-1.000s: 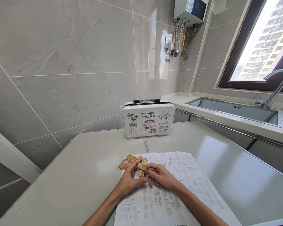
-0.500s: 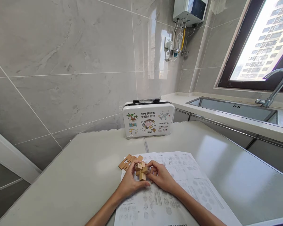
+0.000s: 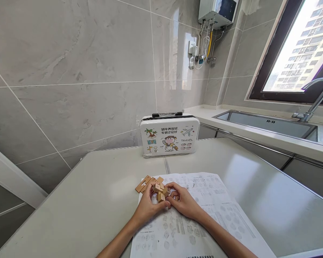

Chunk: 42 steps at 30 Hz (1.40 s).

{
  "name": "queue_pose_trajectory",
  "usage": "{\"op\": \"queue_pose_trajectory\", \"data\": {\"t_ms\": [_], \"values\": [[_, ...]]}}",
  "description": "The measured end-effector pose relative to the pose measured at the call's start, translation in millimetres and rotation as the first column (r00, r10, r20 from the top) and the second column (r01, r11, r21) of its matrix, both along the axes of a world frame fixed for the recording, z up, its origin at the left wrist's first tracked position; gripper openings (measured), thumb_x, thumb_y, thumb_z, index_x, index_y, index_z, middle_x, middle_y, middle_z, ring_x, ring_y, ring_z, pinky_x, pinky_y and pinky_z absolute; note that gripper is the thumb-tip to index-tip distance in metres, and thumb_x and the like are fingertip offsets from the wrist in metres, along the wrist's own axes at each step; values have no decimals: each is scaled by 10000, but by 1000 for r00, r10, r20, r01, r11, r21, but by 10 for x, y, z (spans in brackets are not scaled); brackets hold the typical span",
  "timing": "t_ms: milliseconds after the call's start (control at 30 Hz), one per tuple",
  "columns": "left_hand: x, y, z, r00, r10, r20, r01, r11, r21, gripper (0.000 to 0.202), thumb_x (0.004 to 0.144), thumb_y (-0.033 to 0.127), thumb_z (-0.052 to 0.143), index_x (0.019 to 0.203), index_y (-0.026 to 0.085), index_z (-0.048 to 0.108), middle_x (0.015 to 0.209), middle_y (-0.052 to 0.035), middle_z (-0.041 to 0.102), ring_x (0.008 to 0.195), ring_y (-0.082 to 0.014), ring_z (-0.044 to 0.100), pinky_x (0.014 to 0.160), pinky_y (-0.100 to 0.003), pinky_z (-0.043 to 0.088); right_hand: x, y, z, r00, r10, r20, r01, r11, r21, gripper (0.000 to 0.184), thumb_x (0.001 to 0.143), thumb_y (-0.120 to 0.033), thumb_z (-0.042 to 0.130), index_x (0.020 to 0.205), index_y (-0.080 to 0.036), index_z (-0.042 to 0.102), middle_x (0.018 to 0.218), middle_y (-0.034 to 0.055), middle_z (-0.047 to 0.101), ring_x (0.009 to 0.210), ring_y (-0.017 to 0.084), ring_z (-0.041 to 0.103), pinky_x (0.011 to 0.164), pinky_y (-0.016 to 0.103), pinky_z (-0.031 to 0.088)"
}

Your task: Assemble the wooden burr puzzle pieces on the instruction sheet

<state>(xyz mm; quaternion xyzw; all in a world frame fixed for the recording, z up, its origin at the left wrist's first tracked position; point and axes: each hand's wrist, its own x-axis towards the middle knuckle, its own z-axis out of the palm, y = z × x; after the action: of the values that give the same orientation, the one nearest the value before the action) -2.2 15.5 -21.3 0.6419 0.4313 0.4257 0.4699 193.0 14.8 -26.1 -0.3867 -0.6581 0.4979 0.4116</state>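
A wooden burr puzzle (image 3: 160,196), made of interlocking light-brown blocks, is held between both hands just above the printed sheet (image 3: 177,236). My left hand (image 3: 147,208) curls round its left side, thumb below and fingers behind. My right hand (image 3: 181,200) pinches the puzzle's right side between thumb and fingers. Just behind the left fingers, flat notched wooden pieces (image 3: 143,184) lie at the sheet's far left corner. Part of the puzzle is hidden by the fingers.
A white carry case (image 3: 170,138) with cartoon prints stands upright at the back of the white table (image 3: 97,200), against the tiled wall. To the right are a sink (image 3: 271,125) and a curved faucet (image 3: 317,96). A water heater (image 3: 218,12) hangs in the corner.
The wooden puzzle has tilted slightly and shifted a little up in the view. My left thumb has moved up closer to it; the right hand stays nearly in place.
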Motion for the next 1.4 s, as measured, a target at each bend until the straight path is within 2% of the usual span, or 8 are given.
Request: {"op": "queue_pose_trajectory", "data": {"t_ms": [233, 467, 667, 767, 900, 1033, 1167, 1400], "values": [[15, -13, 89, 997, 41, 60, -40, 999, -23, 614, 720, 435, 879, 1192, 235, 540, 1208, -95, 674, 1161, -285, 636, 1022, -398, 481, 24, -4, 13, 1000, 28, -3, -28, 1000, -2, 391, 828, -182, 620, 1206, -274, 579, 947, 4, 728, 706, 167, 681, 583, 252, 471], [14, -4, 78, 995, 47, 92, -41, 997, -64, 609, 744, 425, 863, 1222, 236, 537, 1204, -95, 687, 1181, -276, 642, 1054, -399, 476, 31, -1, 50, 998, 52, -35, -52, 999, 7, 379, 840, -184, 611, 1209, -256, 563, 1040, 28, 724, 812, 187, 708, 626, 265, 501], [9, 6, 56, 991, 106, 80, -102, 994, -49, 626, 730, 415, 871, 1226, 236, 535, 1288, -107, 659, 1220, -281, 623, 1053, -390, 475, 44, 68, -40, 986, -139, 96, 130, 988, 86, 241, 913, -306, 580, 1135, -232, 640, 976, 42, 738, 730, 186, 688, 619, 288, 509], [19, -16, 92, 989, 139, 42, -138, 990, -36, 639, 719, 424, 875, 1229, 236, 539, 1303, -107, 647, 1232, -286, 608, 1051, -389, 469, 89, 101, -104, 936, -264, 232, 228, 959, 170, 243, 934, -356, 577, 1129, -250, 674, 943, 36, 745, 670, 187, 659, 682, 332, 522], [35, -42, 135, 989, 146, -1, -146, 989, -25, 632, 728, 445, 864, 1228, 236, 537, 1327, -105, 629, 1228, -284, 600, 1047, -401, 463, 142, 123, -165, 856, -390, 338, 295, 907, 301, 209, 921, -333, 616, 1102, -286, 711, 1030, 49, 747, 889, 249, 690, 848, 399, 516], [30, -36, 107, 990, 140, -13, -140, 990, -8, 650, 726, 463, 866, 1236, 240, 530, 1318, -104, 631, 1217, -279, 600, 1044, -401, 468, 139, 121, -175, 860, -376, 345, 260, 904, 338, 185, 900, -280, 651, 1065, -276, 737, 1155, 74, 725, 1129, 286, 654, 985, 434, 483], [15, -21, 66, 991, 130, -29, -130, 991, 7, 643, 738, 460, 859, 1249, 252, 528, 1299, -91, 639, 1196, -275, 607, 1037, -407, 474, 114, 96, -157, 877, -310, 367, 191, 926, 326, 193, 915, -269, 639, 1084, -271, 734, 1236, 75, 711, 1341, 301, 537, 1082, 466, 424], [17, -17, 48, 989, 131, -68, -130, 991, 21, 683, 719, 474, 869, 1270, 240, 540, 1360, -113, 608, 1177, -289, 610, 1026, -415, 476, 88, 80, -135, 934, -255, 251, 159, 924, 349, 367, 900, -317, 674, 1260, -252, 673, 1303, 109, 659, 1325, 294, 523, 1096, 478, 433]]}}
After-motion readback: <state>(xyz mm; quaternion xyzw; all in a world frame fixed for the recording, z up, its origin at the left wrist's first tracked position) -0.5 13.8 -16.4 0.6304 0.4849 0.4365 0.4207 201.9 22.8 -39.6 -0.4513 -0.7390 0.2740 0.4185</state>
